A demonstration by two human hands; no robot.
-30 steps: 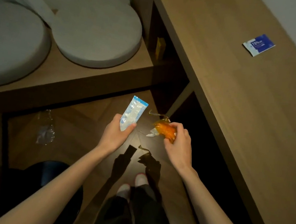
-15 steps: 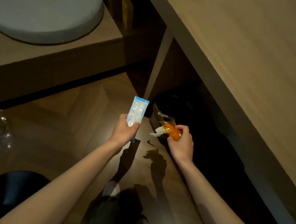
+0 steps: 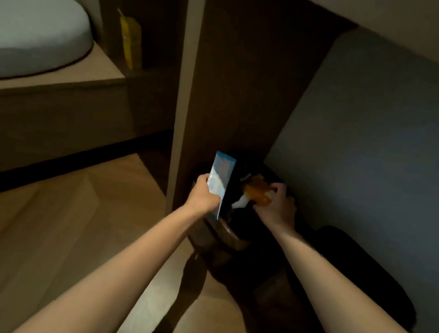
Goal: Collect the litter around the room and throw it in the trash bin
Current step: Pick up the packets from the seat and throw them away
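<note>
My left hand (image 3: 203,196) grips a white and blue wrapper (image 3: 219,177), held upright over the dark trash bin (image 3: 220,236). The bin stands on the floor under the desk, beside the wooden desk panel (image 3: 183,105). My right hand (image 3: 277,204) holds a crumpled orange wrapper (image 3: 255,190) with a white scrap hanging from it, above the bin's black-lined opening. Both hands are close together over the bin. The bin's inside is too dark to see.
A yellow packet (image 3: 130,40) leans in the shelf niche at the upper left. A round grey cushion (image 3: 27,29) lies on the low wooden bench (image 3: 54,94). A grey wall (image 3: 383,146) closes the right side. Wooden floor (image 3: 37,226) spreads to the left.
The view has dropped under the desk and moved closer. Both hands have carried their wrappers forward, from above the floor to over the bin.
</note>
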